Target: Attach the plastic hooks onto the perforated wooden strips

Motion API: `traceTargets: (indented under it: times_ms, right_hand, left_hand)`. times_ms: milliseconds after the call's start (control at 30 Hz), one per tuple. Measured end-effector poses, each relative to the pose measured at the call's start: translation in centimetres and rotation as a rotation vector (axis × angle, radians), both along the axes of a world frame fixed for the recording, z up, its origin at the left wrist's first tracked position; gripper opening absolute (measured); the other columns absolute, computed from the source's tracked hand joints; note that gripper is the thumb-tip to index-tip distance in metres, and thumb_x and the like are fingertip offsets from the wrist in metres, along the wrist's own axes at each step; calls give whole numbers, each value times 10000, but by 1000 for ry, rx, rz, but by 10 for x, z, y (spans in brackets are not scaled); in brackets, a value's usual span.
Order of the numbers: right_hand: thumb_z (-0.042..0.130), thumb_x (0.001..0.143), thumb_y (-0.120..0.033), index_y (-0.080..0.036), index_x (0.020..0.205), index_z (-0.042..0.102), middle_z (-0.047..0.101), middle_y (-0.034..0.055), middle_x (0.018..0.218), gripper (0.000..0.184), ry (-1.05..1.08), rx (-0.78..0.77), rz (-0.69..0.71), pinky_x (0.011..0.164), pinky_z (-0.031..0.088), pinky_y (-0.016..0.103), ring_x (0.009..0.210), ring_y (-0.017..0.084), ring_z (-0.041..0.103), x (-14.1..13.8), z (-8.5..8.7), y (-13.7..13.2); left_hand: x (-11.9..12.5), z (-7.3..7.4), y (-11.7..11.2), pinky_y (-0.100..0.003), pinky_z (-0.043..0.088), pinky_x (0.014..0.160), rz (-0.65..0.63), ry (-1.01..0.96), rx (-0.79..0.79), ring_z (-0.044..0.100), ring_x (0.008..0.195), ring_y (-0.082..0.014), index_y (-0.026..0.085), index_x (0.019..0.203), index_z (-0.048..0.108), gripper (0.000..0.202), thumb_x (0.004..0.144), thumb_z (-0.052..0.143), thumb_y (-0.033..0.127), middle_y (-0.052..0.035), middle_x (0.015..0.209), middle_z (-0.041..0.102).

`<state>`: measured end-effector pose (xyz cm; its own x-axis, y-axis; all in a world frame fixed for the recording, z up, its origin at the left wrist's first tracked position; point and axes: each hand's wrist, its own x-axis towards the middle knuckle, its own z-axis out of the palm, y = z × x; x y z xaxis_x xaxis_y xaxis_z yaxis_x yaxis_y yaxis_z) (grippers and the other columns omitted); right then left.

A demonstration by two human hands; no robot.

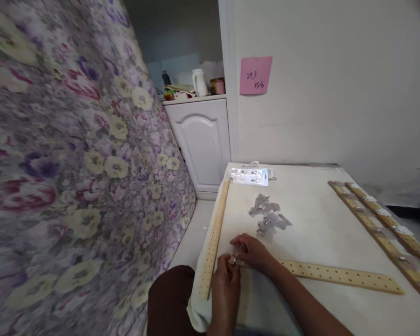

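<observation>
A pale perforated wooden strip (pixel 339 274) lies across the near part of the table, its left end between my hands. My left hand (pixel 227 284) is closed at that end, fingertips pinching a small shiny metal piece (pixel 234 260) whose exact kind is too small to make out. From the right, my right hand (pixel 254 252) reaches over the strip, fingers bent and closed about its end, partly hiding it. Just beyond the hands lies a loose pile of small clear plastic bags (pixel 269 217) with tiny metal parts in them.
Another perforated strip (pixel 215 238) lies along the table's left edge. Clear blister packaging (pixel 248 176) is at the far left corner. Wooden strips with plastic-wrapped pieces (pixel 374 226) line the right side. A floral curtain (pixel 91 163) hangs left; a white cabinet (pixel 201 140) stands behind.
</observation>
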<state>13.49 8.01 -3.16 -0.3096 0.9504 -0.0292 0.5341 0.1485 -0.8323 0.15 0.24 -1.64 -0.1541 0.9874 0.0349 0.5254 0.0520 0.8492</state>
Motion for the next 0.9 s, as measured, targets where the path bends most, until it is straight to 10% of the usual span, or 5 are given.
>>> traceTargets:
  times_ms: [900]
  right_hand:
    - [665, 671, -229, -219, 1004, 662, 672, 6, 872, 333, 7, 64, -79, 709, 427, 242, 777, 149, 606, 0, 2, -7]
  left_hand:
    - [2, 2, -1, -255, 393, 567, 13, 24, 72, 587, 596, -177, 188, 965, 544, 196, 824, 489, 313, 26, 631, 580]
